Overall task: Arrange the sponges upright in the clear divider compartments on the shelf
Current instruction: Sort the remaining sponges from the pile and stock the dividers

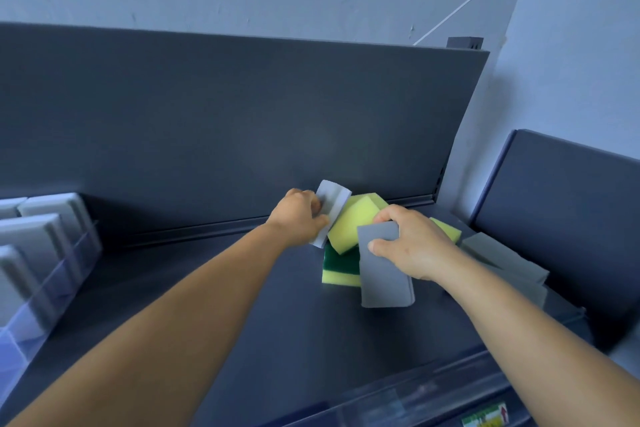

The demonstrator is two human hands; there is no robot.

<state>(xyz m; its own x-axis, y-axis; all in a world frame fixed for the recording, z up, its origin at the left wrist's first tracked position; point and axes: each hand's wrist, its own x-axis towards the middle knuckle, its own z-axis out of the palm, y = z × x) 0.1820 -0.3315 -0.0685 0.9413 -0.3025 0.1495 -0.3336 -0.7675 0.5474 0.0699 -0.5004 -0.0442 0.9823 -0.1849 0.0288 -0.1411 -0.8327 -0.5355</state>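
A loose pile of sponges lies on the dark shelf (242, 288) at centre right. My left hand (299, 217) grips a pale grey sponge (330, 199) at the pile's left, held nearly upright. My right hand (414, 243) holds a darker grey sponge (384, 277) by its top end, tilted toward me. Between the hands a yellow sponge (349, 224) leans on a yellow-and-green sponge (341, 269) that lies flat. Behind my right hand rest another yellow sponge (448, 229) and grey sponges (502, 258). The clear divider (59, 282) at far left holds several grey sponges upright.
The shelf's dark back panel (242, 121) rises right behind the pile. A second dark panel (561, 204) stands at the right end. A clear price rail (415, 395) with a label runs along the shelf's front edge. Pale wall above.
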